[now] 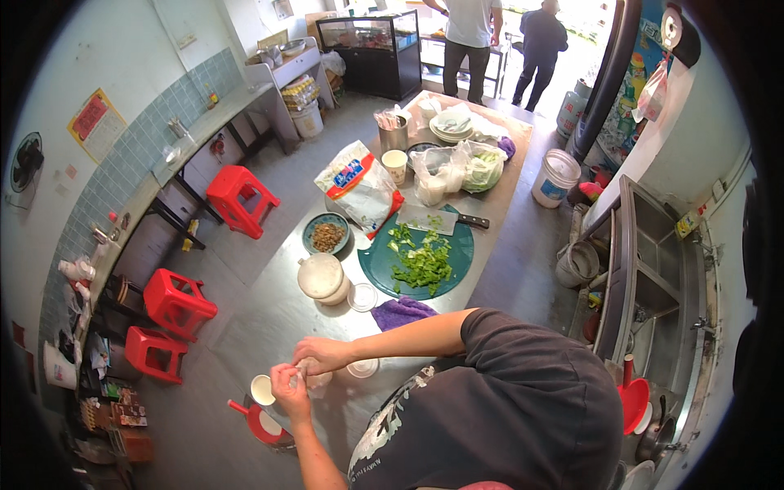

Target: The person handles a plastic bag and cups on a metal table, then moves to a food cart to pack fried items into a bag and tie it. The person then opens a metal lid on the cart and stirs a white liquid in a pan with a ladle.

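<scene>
My left hand (pixel 290 389) and my right hand (pixel 321 355) meet over the near end of the steel table (pixel 257 334). Their fingers pinch a thin, clear plastic bag (pixel 318 381); its contents are mostly hidden. By my left hand stands a paper cup (pixel 263 390), with a red dipper (pixel 260 427) holding something white beyond the table edge. A round plastic lid (pixel 363 367) lies beside my right forearm. Farther up are another lid (pixel 362 297), a lidded whitish tub (pixel 321 277) and a purple cloth (pixel 398 313).
Chopped greens (pixel 422 266) and a cleaver (pixel 429 219) lie on a green cutting board (pixel 373 269). Nearby are a bowl of brown bits (pixel 327 235), a large printed bag (pixel 358 184) and stacked plates (pixel 452 127). Red stools (pixel 242 196) stand left, sinks (pixel 655 263) right. Two people stand at the back.
</scene>
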Tool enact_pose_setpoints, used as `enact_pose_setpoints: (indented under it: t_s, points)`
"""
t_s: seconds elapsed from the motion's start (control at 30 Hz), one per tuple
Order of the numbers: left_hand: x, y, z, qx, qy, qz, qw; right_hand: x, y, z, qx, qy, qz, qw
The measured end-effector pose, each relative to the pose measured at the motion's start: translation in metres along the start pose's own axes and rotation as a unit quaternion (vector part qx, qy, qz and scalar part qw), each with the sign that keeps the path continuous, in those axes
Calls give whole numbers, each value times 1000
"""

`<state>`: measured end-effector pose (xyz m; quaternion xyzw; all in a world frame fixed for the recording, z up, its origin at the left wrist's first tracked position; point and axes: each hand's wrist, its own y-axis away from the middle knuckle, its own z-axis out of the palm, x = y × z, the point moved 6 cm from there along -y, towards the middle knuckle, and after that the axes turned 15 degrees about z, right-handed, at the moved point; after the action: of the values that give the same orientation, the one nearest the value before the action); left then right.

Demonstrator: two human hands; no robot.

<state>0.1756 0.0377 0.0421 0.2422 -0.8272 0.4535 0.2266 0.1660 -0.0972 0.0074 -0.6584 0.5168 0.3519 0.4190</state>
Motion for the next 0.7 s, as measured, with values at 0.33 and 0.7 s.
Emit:
enact_pose_setpoints:
  t_s: [0.33, 0.7]
  points:
    - [132, -87, 72, -22, 176, -11, 984, -57, 90, -159, 42, -135, 75, 987]
    - [316, -178, 370, -286, 283, 137, 905, -12, 303, -436, 301, -54, 88, 948]
